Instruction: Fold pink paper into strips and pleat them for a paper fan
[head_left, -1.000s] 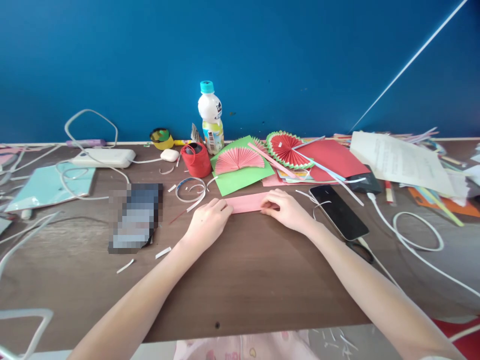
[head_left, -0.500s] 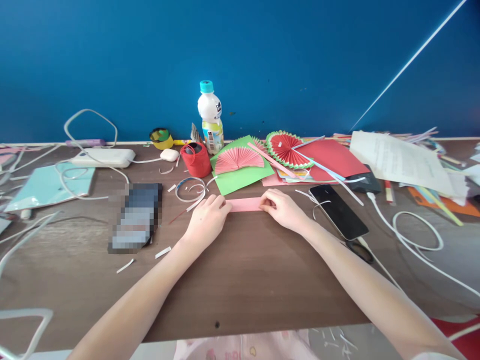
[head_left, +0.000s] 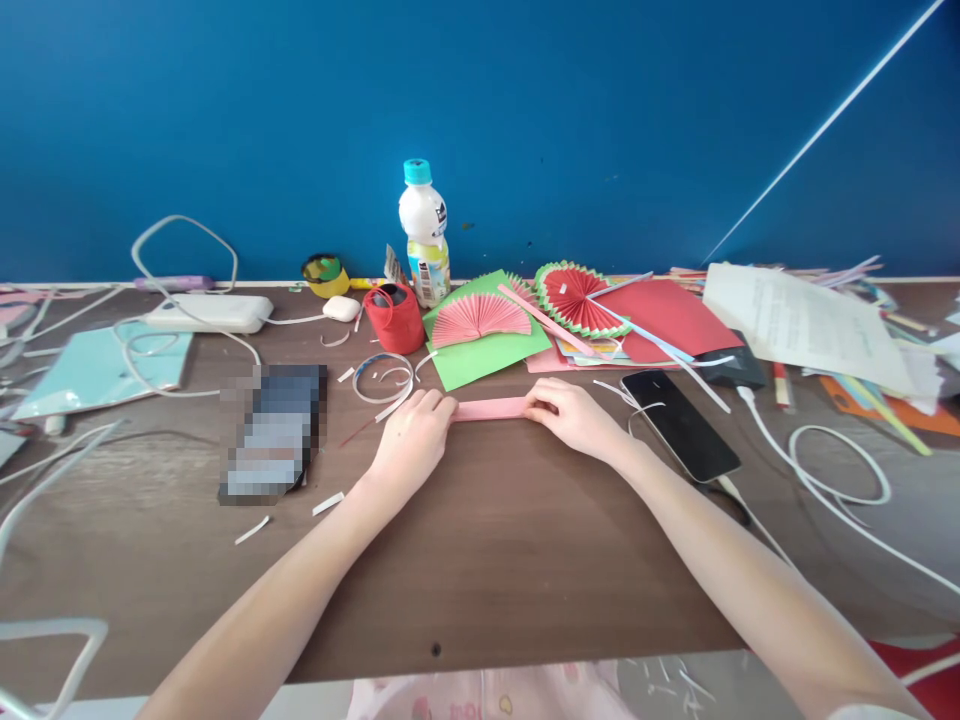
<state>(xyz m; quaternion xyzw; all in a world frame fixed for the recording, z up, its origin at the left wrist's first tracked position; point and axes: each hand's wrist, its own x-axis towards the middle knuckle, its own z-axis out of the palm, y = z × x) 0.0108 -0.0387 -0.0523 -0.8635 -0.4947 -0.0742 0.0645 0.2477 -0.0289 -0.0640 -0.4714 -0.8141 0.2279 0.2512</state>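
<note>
A narrow strip of folded pink paper [head_left: 489, 409] lies across the desk between my hands. My left hand [head_left: 416, 430] grips its left end with bent fingers. At the right end, my right hand [head_left: 566, 415] pinches the paper between thumb and fingers. Just behind it, a pleated pink paper fan [head_left: 480, 318] rests on a green sheet [head_left: 487, 367]. Beyond that, a red pleated fan with a green edge [head_left: 574, 300] leans among red papers [head_left: 667, 315].
A bottle [head_left: 426, 235], a red roll [head_left: 395, 320] and a clear tape ring [head_left: 382, 380] stand behind my left hand. One phone [head_left: 277, 430] lies left; another phone [head_left: 679, 425] is beside my right forearm. White cables [head_left: 840, 490] and paper scraps [head_left: 328, 504] are scattered about.
The pink paper strip looks a little narrower and slightly tilted now. My fingers have shifted slightly at both ends, still holding it.
</note>
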